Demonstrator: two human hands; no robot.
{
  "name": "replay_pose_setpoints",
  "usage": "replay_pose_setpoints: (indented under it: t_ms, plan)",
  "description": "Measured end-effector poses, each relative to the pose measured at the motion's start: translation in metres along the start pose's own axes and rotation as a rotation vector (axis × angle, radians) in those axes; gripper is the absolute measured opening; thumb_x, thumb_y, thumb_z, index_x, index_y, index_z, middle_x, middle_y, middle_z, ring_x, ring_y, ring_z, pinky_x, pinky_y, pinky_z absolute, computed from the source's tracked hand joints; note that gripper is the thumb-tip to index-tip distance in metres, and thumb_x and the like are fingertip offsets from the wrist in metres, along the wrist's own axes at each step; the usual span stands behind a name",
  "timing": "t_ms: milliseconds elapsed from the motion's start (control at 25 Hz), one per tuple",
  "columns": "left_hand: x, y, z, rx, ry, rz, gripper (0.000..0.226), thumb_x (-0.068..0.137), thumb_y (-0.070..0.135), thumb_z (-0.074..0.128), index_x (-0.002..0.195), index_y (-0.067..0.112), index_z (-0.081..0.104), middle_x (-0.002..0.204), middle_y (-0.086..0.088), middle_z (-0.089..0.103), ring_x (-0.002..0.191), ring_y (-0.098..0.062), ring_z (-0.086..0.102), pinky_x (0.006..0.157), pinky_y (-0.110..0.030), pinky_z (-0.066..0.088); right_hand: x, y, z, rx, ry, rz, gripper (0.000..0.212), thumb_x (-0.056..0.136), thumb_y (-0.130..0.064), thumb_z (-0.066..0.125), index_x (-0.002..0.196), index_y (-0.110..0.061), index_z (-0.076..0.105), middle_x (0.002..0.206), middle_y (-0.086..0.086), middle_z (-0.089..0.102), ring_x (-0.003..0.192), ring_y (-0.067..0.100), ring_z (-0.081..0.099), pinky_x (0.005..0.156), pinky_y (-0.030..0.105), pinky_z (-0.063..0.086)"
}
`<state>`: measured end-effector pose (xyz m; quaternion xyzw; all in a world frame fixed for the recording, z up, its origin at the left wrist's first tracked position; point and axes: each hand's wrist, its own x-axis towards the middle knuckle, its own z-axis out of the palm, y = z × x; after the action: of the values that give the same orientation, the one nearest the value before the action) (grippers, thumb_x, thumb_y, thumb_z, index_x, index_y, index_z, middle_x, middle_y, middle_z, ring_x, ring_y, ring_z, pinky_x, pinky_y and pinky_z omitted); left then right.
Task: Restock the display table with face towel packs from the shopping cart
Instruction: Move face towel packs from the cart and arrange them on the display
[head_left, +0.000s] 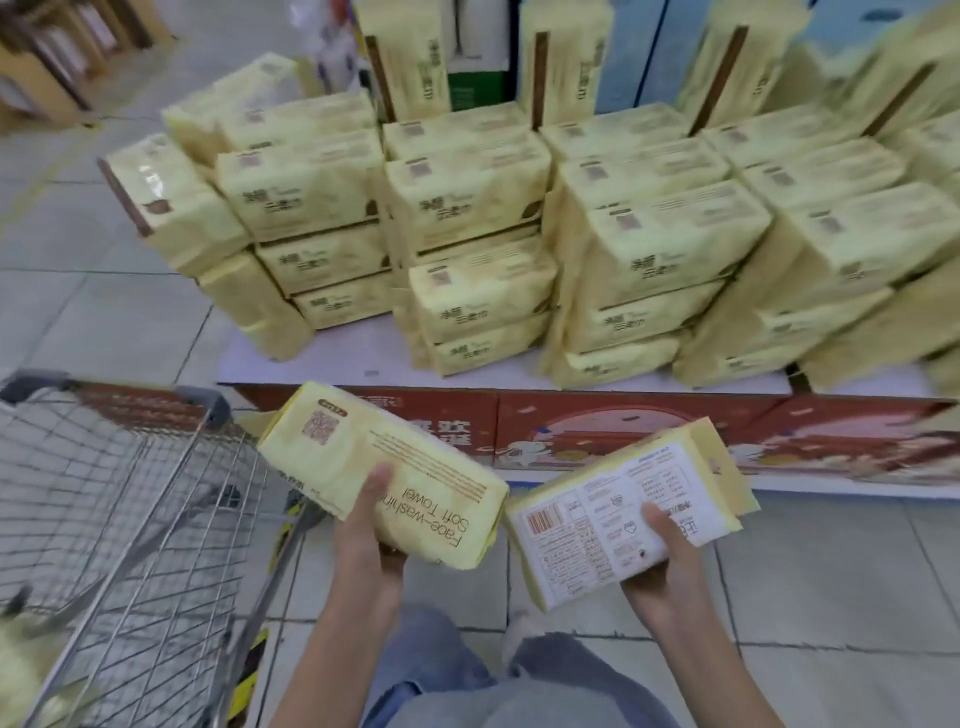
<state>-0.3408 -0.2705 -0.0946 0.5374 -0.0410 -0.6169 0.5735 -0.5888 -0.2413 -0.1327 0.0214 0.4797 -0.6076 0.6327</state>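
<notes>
Yellow towel pack (363, 457) gripped by left hand (370, 535) fingers, thumb on top; right hand (670, 561) fingers grip second pack (613, 499), white label up. Both held just before desk (337, 358) front edge; stacked packs (519, 234) on desk, cart (130, 493) beside it.

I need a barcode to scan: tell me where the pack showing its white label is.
Head view, lower right: the right hand holds the white-label pack in front of the display table, right of the yellow pack in the left hand.
</notes>
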Motion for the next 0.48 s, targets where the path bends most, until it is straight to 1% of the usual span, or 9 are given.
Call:
replay_pose_setpoints:
  t_ms: [80, 120, 160, 240, 280, 320, 400, 480]
  plan:
    - [0.003, -0.001, 0.025, -0.025, 0.001, -0.029, 0.059, 0.068, 0.035, 0.068, 0.126, 0.024, 0.057, 0.116, -0.002, 0.070, 0.106, -0.022, 0.065, 0.080, -0.043, 0.055, 0.006, -0.007, -0.009, 0.023, -0.011, 0.030, 0.059, 0.079, -0.014, 0.052, 0.138, -0.014, 0.045, 0.129, 0.015, 0.059, 0.119, 0.035, 0.055, 0.095, 0.057, 0.043]
    - [0.007, 0.002, 0.039, -0.046, 0.003, -0.037, 0.061, 0.067, 0.037, 0.069, 0.125, 0.023, 0.058, 0.114, -0.002, 0.070, 0.104, -0.021, 0.066, 0.080, -0.043, 0.055, 0.011, -0.008, -0.009, 0.031, -0.017, 0.046, 0.058, 0.078, -0.014, 0.053, 0.136, -0.015, 0.047, 0.128, 0.015, 0.060, 0.117, 0.034, 0.056, 0.092, 0.056, 0.045]
    - [0.013, 0.008, 0.052, -0.079, 0.005, -0.041, 0.062, 0.065, 0.039, 0.071, 0.123, 0.023, 0.059, 0.111, -0.001, 0.072, 0.100, -0.019, 0.068, 0.077, -0.041, 0.057, 0.016, -0.008, -0.006, 0.033, -0.019, 0.061, 0.057, 0.078, -0.013, 0.053, 0.134, -0.015, 0.048, 0.127, 0.015, 0.061, 0.116, 0.034, 0.057, 0.091, 0.056, 0.045]
    - [0.029, 0.024, 0.084, -0.127, -0.002, -0.052, 0.056, 0.062, 0.042, 0.074, 0.113, 0.022, 0.062, 0.099, 0.000, 0.075, 0.089, -0.019, 0.072, 0.066, -0.037, 0.059, 0.028, -0.006, 0.004, 0.038, -0.028, 0.086, 0.056, 0.079, -0.012, 0.054, 0.134, -0.015, 0.047, 0.128, 0.017, 0.060, 0.118, 0.036, 0.055, 0.093, 0.057, 0.044]
    - [0.040, 0.032, 0.101, -0.133, -0.007, -0.069, 0.053, 0.063, 0.043, 0.076, 0.110, 0.022, 0.062, 0.098, -0.002, 0.075, 0.090, -0.022, 0.071, 0.067, -0.039, 0.059, 0.036, -0.006, 0.010, 0.040, -0.030, 0.096, 0.055, 0.080, -0.011, 0.054, 0.135, -0.014, 0.047, 0.128, 0.017, 0.060, 0.119, 0.037, 0.054, 0.094, 0.058, 0.043]
    - [0.052, 0.038, 0.119, -0.139, -0.004, -0.087, 0.053, 0.065, 0.044, 0.076, 0.111, 0.020, 0.061, 0.102, -0.004, 0.073, 0.094, -0.026, 0.069, 0.074, -0.043, 0.059, 0.044, -0.006, 0.018, 0.037, -0.022, 0.104, 0.053, 0.081, -0.010, 0.054, 0.134, -0.014, 0.048, 0.127, 0.017, 0.060, 0.118, 0.037, 0.055, 0.093, 0.058, 0.044]
    - [0.077, 0.051, 0.155, -0.165, 0.047, -0.119, 0.062, 0.067, 0.047, 0.078, 0.118, 0.018, 0.057, 0.110, -0.008, 0.067, 0.102, -0.031, 0.063, 0.085, -0.052, 0.054, 0.058, -0.006, 0.036, 0.028, -0.006, 0.119, 0.050, 0.080, -0.010, 0.056, 0.130, -0.012, 0.051, 0.123, 0.017, 0.064, 0.112, 0.035, 0.059, 0.086, 0.055, 0.048]
    - [0.101, 0.063, 0.190, -0.193, 0.084, -0.150, 0.071, 0.066, 0.049, 0.079, 0.123, 0.017, 0.053, 0.115, -0.009, 0.065, 0.103, -0.032, 0.063, 0.086, -0.054, 0.053, 0.071, -0.005, 0.053, 0.030, -0.007, 0.124, 0.050, 0.076, -0.011, 0.059, 0.126, -0.011, 0.054, 0.121, 0.017, 0.065, 0.110, 0.034, 0.061, 0.083, 0.053, 0.049]
